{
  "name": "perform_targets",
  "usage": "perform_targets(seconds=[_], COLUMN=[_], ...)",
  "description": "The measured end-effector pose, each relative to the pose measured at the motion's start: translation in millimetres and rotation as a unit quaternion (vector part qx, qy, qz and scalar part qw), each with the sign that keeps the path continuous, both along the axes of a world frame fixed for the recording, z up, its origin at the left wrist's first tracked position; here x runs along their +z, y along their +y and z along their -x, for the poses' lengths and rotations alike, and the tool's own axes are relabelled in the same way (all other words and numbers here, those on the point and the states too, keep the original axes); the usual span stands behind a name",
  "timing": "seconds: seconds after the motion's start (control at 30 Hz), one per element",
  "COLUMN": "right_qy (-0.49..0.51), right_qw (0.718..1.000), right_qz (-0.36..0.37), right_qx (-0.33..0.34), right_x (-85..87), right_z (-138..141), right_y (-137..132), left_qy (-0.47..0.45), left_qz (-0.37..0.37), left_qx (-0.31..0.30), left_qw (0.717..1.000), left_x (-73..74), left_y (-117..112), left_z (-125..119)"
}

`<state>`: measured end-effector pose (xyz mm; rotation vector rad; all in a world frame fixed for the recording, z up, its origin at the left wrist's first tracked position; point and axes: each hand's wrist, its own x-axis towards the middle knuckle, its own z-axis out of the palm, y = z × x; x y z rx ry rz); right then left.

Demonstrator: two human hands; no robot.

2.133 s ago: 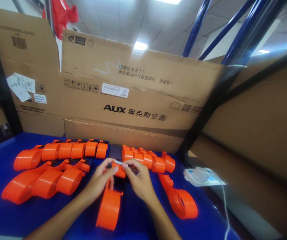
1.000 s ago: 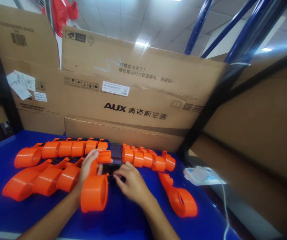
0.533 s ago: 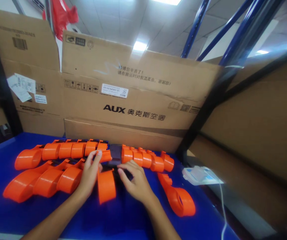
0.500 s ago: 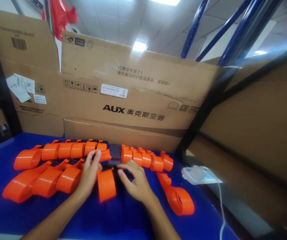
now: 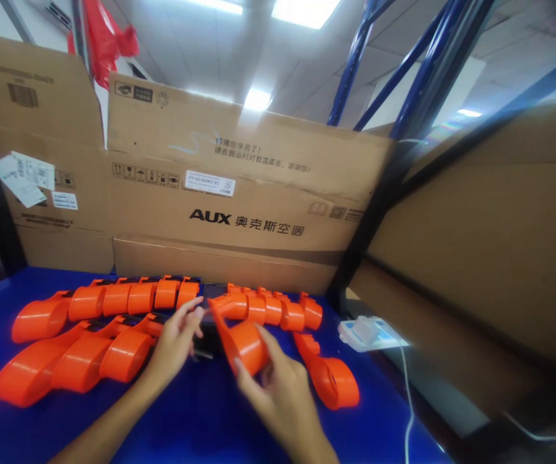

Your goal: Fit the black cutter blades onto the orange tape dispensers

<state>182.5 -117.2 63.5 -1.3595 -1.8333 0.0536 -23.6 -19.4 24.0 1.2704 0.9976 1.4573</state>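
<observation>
My right hand is closed around an orange coiled strap, lifted over the blue table top. The strap's flat end points up and left. Near that end is my left hand, its fingers partly bent and apart, with no held thing visible. Just right of the left fingers are a dark box-like object and a black item, partly hidden; a thin metallic piece shows below the fingers.
More orange coiled straps lie in two rows at left, some with black parts. Another row of orange coils and a single coil lie at right. A white-and-blue box with a cable sits by a black post. Cardboard stands behind.
The orange coil between my hands has been lifted and turned, and is now in my right hand. My left hand has come off the orange strap end. The view has shifted slightly.
</observation>
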Motion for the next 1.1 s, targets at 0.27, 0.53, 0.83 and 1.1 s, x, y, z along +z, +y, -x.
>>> perform_targets(seconds=[0.27, 0.53, 0.83, 1.1], right_qy=[-0.148, -0.204, -0.232, -0.090], right_qw=[0.950, 0.923, 0.914, 0.985], right_qz=[0.063, 0.162, 0.123, -0.048], right_qx=[-0.269, -0.282, -0.308, -0.137], right_x=[0.6, -2.6, 7.6, 27.3], right_z=[-66.4, -55.3, -53.2, -9.3], right_y=[-16.0, -13.4, -15.0, -3.7], left_qy=[0.250, 0.600, 0.712, 0.724], left_qz=[-0.151, -0.245, -0.210, -0.228], left_qx=[0.009, 0.075, -0.025, -0.031], left_qw=[0.956, 0.758, 0.669, 0.650], left_x=[5.4, 47.0, 46.6, 37.6], left_y=[-11.2, 36.1, 105.2, 108.5], left_z=[-5.8, 31.1, 59.6, 51.1])
